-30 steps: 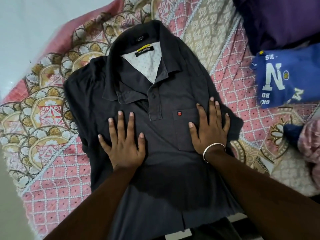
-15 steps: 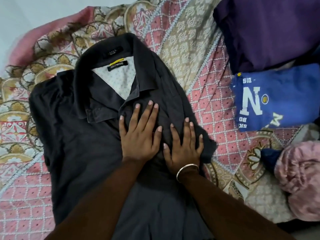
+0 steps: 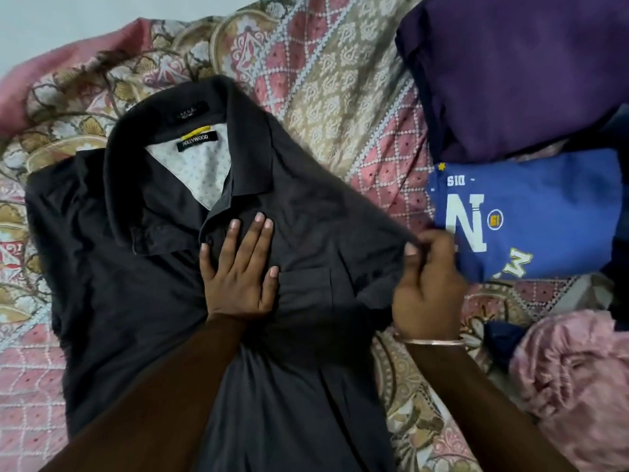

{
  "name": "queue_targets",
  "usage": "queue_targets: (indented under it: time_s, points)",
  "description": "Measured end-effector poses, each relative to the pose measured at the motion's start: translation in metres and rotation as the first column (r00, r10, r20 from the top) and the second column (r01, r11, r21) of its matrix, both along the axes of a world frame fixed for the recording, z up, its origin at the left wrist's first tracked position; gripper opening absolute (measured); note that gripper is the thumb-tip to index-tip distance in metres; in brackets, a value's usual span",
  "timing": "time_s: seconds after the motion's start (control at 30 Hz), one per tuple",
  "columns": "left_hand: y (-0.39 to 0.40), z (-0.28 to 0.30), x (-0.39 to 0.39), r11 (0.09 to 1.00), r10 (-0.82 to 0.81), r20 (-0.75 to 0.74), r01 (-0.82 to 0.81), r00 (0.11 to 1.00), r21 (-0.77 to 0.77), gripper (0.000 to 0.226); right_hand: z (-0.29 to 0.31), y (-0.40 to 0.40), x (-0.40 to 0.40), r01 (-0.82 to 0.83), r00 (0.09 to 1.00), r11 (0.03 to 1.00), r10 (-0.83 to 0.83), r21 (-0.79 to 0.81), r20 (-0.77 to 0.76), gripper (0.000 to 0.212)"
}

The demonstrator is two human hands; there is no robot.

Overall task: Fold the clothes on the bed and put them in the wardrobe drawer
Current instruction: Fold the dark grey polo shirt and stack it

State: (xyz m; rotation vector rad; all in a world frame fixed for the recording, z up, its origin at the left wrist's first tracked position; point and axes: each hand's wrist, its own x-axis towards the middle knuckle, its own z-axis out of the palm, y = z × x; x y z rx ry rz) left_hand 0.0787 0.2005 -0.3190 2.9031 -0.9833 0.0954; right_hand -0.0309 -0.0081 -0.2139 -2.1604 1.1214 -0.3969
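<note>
Across the patterned bedspread a dark grey polo shirt lies face up, collar toward 12 o'clock, hem toward 6 o'clock and out of view past the forearms. It occupies the centre and the 9 o'clock half of the view.

The left hand rests flat on the chest, just beside the placket; its fingers are straight and slightly spread, pressing the cloth down. The right hand, at 3 o'clock, pinches the edge of the sleeve between thumb and fingertips and draws it taut outward. A metal bangle sits on that wrist.

At 2 to 3 o'clock lies a blue printed T-shirt, with a purple garment above it at 1 o'clock and a crumpled pink cloth at 4 o'clock. No wardrobe drawer is in view.

Judgement: the step in hand is straightening the sleeve ahead of the first fold.

Hazards:
- If the left hand lifts, the pull at 3 o'clock would likely drag the whole body sideways and skew the placket.
- The creases gathered below the left palm would be pressed into the fold unless smoothed.
- The sleeve is close to the blue T-shirt; a wide sweep could disturb it.
- A thin pinch may slip, letting the sleeve bunch.
</note>
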Motion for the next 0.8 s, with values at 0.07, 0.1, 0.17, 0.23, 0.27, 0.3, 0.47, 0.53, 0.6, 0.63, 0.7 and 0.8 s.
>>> queue_targets:
  time_s: [0.07,0.1,0.17,0.23,0.27,0.3,0.47,0.53,0.6,0.63,0.7,0.8]
  points:
    - [0.000,-0.001,0.000,1.000,0.002,0.012,-0.002,1.000,0.004,0.061,0.010,-0.020,0.007,-0.001,1.000,1.000,0.001,0.016,0.011,0.012]
    - [-0.001,-0.002,0.000,1.000,0.004,0.018,-0.004,1.000,0.002,0.061,0.014,-0.028,0.011,-0.053,0.999,0.998,0.053,0.016,-0.008,0.014]
    - [0.000,-0.002,0.000,1.000,0.001,0.019,-0.001,1.000,-0.004,0.061,0.015,-0.039,0.017,-0.082,0.993,0.996,0.085,0.040,-0.077,0.032]
    - [-0.001,-0.002,0.000,1.000,0.000,0.030,0.000,1.000,-0.005,0.061,0.014,-0.047,0.020,-0.045,0.990,0.998,0.052,0.055,-0.132,0.041]
    - [0.000,-0.002,0.000,1.000,0.001,0.036,-0.001,0.999,-0.004,0.061,0.015,-0.049,0.021,-0.045,0.987,0.998,0.051,0.041,-0.152,0.034]
    - [0.000,-0.003,0.000,1.000,0.001,0.041,0.000,0.999,-0.007,0.061,0.016,-0.049,0.020,-0.050,0.982,0.998,0.058,0.047,-0.182,0.025]
    - [0.001,-0.004,0.000,1.000,-0.009,0.038,0.010,0.999,-0.015,0.061,0.014,-0.035,0.015,-0.088,0.870,0.973,0.180,0.214,-0.459,0.035]
    - [0.001,-0.004,0.000,1.000,-0.010,0.033,0.011,0.999,-0.017,0.061,0.012,-0.034,0.014,0.000,0.907,0.957,0.122,0.290,-0.402,0.012]
    - [0.001,-0.002,0.001,1.000,-0.007,0.014,0.007,1.000,-0.012,0.061,0.012,-0.030,0.009,0.094,0.947,0.954,0.002,0.283,-0.321,0.022]
    - [0.001,-0.001,0.001,1.000,-0.006,0.000,0.006,1.000,-0.010,0.061,0.013,-0.028,0.003,0.115,0.965,0.968,-0.055,0.224,-0.256,0.027]
    - [0.001,0.003,0.002,1.000,0.000,-0.031,0.000,1.000,-0.009,0.061,0.016,-0.024,-0.011,0.114,0.987,0.992,-0.105,0.062,-0.125,0.034]
    - [0.000,0.015,0.001,1.000,0.001,-0.092,-0.002,0.996,-0.018,0.061,0.016,-0.011,-0.027,0.076,0.995,0.991,-0.082,-0.108,-0.050,0.033]
